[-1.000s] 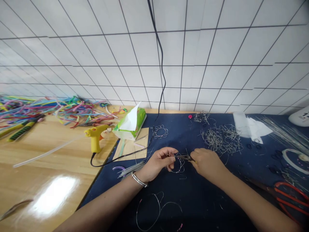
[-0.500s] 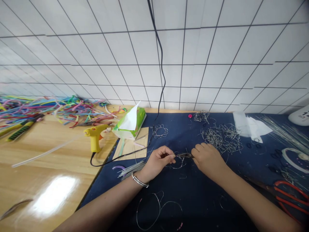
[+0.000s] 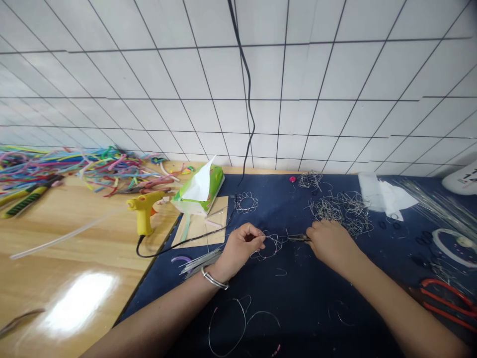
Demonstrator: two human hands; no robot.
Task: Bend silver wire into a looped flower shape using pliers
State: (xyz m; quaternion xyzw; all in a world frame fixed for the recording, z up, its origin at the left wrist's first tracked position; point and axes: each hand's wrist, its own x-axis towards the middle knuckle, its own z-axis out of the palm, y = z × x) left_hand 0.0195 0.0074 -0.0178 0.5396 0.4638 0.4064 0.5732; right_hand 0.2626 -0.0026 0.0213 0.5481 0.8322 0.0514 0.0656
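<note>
My left hand (image 3: pixel 246 244) pinches a looped wire ring (image 3: pixel 275 243) between thumb and fingertips; the thin wire bends into petal-like loops with small beads. In my right hand (image 3: pixel 330 241) a pair of pliers (image 3: pixel 298 237) points left, its jaws close to the wire on the ring's right side. Whether the jaws grip that wire is too fine to tell. A similar wire flower ring (image 3: pixel 246 202) lies on the dark blue cloth (image 3: pixel 298 308) behind my left hand. Nearer to me rest larger beaded wire loops (image 3: pixel 228 328).
A tangle of wire (image 3: pixel 341 211) lies beyond my right hand. Red-handled scissors (image 3: pixel 447 303) rest by my right forearm. A yellow glue gun (image 3: pixel 144 214), a green tissue pack (image 3: pixel 203 191) and straight wires (image 3: pixel 201 261) are to the left. A black cord (image 3: pixel 248 99) hangs down the tiled wall.
My right hand and the pliers have moved right, away from my left hand. More of the wire ring now shows between the hands. The left hand has shifted slightly left.
</note>
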